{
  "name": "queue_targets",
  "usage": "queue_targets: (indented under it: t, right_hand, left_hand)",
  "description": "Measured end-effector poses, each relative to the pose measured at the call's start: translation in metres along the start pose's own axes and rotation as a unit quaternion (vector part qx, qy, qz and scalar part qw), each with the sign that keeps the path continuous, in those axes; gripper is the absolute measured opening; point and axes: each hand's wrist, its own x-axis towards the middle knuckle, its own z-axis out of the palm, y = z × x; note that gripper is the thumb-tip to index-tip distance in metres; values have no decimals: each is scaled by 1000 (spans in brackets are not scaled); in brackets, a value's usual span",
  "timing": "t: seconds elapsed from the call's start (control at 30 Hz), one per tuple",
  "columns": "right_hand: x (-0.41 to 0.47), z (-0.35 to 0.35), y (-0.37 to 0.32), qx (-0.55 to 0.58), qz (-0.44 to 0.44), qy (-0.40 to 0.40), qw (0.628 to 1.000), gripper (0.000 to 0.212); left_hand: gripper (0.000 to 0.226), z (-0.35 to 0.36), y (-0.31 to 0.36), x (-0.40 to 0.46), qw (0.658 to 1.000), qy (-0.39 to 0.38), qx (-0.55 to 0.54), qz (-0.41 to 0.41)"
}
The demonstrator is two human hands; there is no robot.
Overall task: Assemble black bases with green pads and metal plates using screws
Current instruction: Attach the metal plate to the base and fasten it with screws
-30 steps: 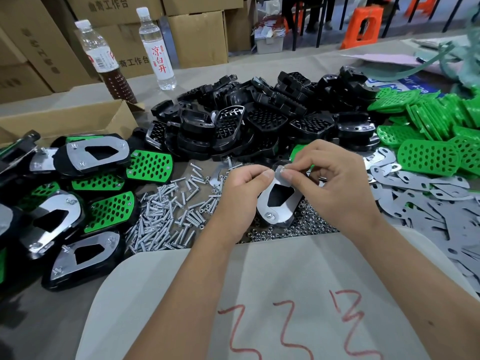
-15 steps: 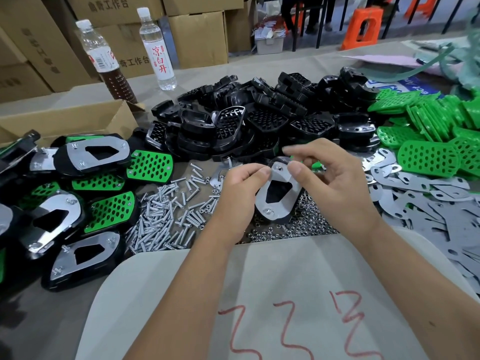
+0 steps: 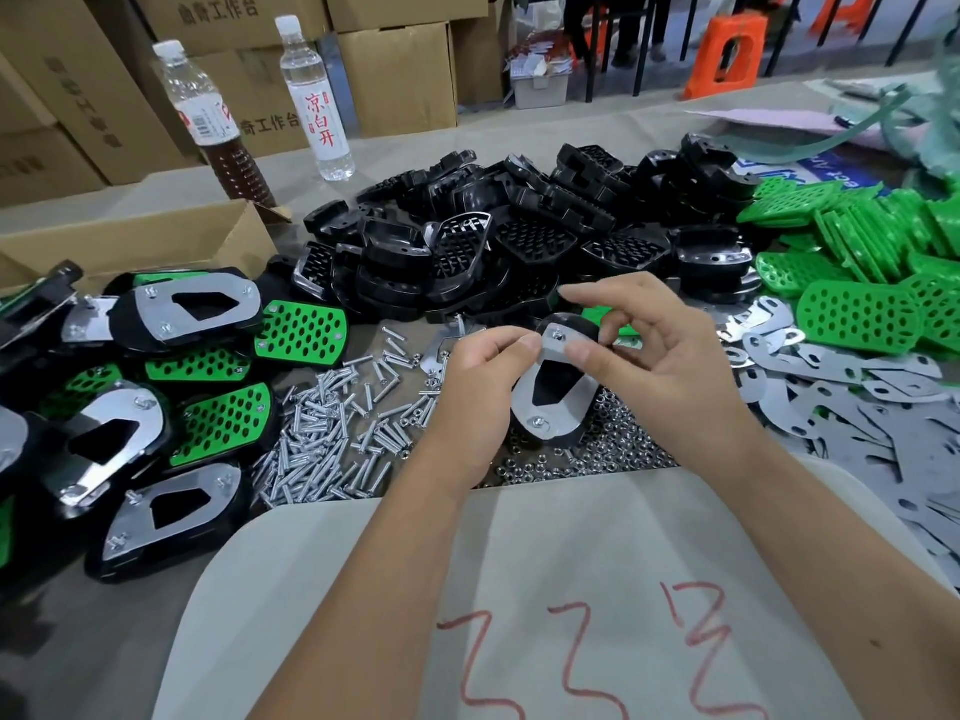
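Note:
Above a heap of small nuts point(image 3: 613, 452) I hold one black base with a metal plate point(image 3: 558, 394) on top; screws show at its near and far ends. My left hand point(image 3: 478, 392) grips its left side, thumb on the plate's top corner. My right hand point(image 3: 654, 356) holds the far end, thumb pressed on the plate beside the upper screw, index finger raised. Loose screws point(image 3: 337, 423) lie to the left. Black bases point(image 3: 519, 241) are piled behind, green pads point(image 3: 862, 283) at the right, and metal plates point(image 3: 852, 402) lie loose below the pads.
Finished assemblies point(image 3: 171, 506) with plates and green pads crowd the left side, next to an open cardboard box point(image 3: 135, 241). Two bottles point(image 3: 311, 96) stand at the back before stacked cartons. A pale sheet with red marks point(image 3: 571, 615) covers the near table edge.
The held base has turned slightly, its upper end now nearer the middle. My right thumb has slid off the upper screw, which is now uncovered, and the index finger has lifted.

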Motion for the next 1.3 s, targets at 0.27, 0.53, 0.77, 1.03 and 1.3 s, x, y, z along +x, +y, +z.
queue_targets:
  t: [0.27,0.53,0.77,1.03,1.3]
  right_hand:
    - [-1,2,-1,-12,14,-10,1000,25]
    - [-1,2,0,-9,15,-2,1000,23]
    - [-1,4,-2,-42,-9,22,999,10]
    - [2,12,1,-210,-85,24,974,13]
    - [4,13,5,-289,-95,95,948,27]
  left_hand:
    - [31,1,2,-1,1000,0,-1,-3]
    - [36,2,1,-2,1000,-3,1,-3]
    - [29,6,6,-4,999,-8,33,9]
    - [39,10,7,-8,995,13,80,65]
    - [25,11,6,-11,983,-14,121,137]
